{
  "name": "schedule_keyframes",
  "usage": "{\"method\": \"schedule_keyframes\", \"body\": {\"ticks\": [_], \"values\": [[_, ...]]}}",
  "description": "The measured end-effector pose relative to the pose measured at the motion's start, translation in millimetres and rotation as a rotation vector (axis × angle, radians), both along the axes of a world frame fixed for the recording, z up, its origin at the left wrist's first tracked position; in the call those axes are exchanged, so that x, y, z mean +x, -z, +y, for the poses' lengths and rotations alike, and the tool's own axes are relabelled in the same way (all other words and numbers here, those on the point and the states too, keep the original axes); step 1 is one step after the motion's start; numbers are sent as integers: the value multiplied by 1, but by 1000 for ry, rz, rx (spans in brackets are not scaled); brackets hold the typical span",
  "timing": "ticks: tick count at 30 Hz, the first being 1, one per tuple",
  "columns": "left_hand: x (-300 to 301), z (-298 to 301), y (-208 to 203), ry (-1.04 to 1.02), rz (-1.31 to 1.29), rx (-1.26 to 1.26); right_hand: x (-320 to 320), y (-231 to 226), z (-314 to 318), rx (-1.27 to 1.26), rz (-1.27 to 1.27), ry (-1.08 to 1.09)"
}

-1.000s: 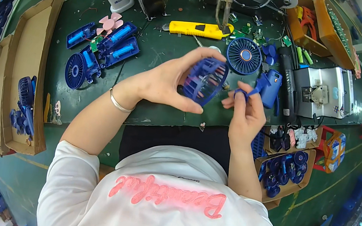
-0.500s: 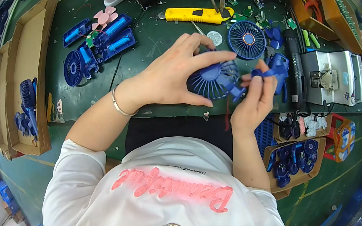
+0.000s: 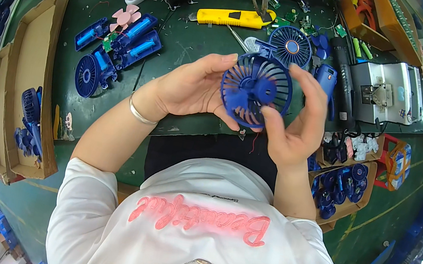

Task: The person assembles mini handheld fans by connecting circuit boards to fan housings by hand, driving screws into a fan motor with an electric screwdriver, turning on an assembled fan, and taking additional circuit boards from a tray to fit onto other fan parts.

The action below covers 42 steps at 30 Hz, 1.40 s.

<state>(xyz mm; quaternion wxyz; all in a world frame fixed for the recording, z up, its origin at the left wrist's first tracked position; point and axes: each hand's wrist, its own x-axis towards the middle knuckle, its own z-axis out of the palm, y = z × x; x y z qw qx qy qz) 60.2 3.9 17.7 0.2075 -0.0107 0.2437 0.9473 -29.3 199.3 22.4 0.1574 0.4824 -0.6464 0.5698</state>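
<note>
Above the bench's near edge, my left hand (image 3: 194, 86) is closed around the left side of a round blue fan cage (image 3: 286, 97), its open side up. A blue fan blade piece (image 3: 239, 102) sits inside it, around the central hub. My right hand (image 3: 301, 119) curls about the cage's right side, thumb at the blade piece and fingertips by the far rim. Just beyond lies a second round blue grille (image 3: 291, 46). A blue fan handle (image 3: 325, 77) lies to the right. A thin red wire (image 3: 253, 143) hangs below the cage.
A yellow utility knife (image 3: 234, 19) lies at the back. Opened blue fan parts (image 3: 130, 47) and a pink blade (image 3: 124, 18) are at left, beside a cardboard tray (image 3: 51, 75). A grey metal device (image 3: 383, 89) stands right, above boxes of fan parts (image 3: 346, 184).
The cage has turned so its open side shows. The blue piece my right hand held beside it is now within the cage, and that hand has moved in to the cage.
</note>
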Motion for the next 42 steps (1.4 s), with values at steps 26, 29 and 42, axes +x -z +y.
{"method": "schedule_keyframes", "body": {"ticks": [26,29,42], "values": [[106,-11,1,-340,93,-11,18,35,-3,526,-2,202],[185,5,32,-451,-57,43,25,34,-4,593,25,201],[530,141,232,-1648,-1049,472,2,46,12,618,271,173]]}}
